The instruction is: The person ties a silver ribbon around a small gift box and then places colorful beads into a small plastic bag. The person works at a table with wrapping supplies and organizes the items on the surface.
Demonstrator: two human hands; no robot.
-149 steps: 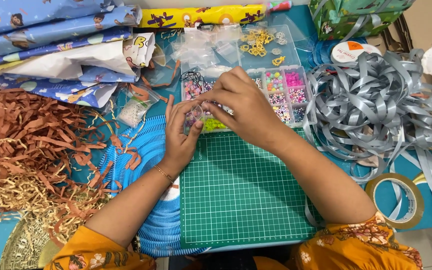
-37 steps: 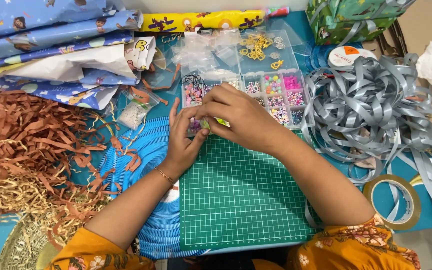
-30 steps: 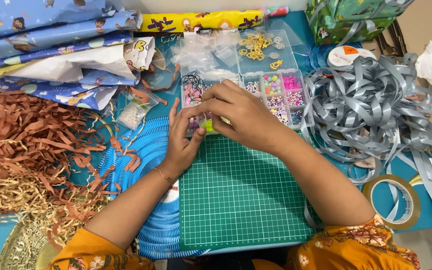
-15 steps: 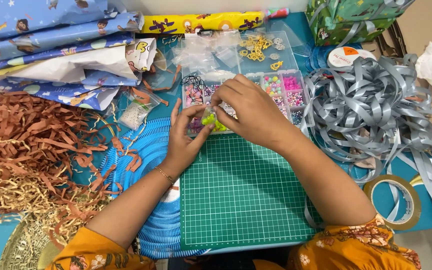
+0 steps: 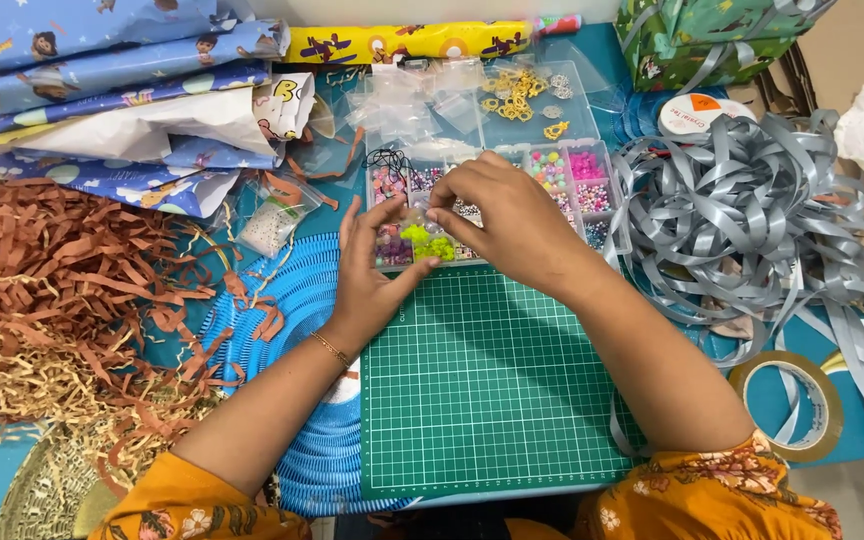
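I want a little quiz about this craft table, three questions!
1. True or false: both hands are over the clear bead box.
2. Which colour is the cutting mat? A red, B green, C white.
3. Fill in: the pile of silver-grey ______ lies beside the right hand.

Key: 1 true. 2 B. 3 ribbon. The shredded brown paper lies on the other side, by the left hand.
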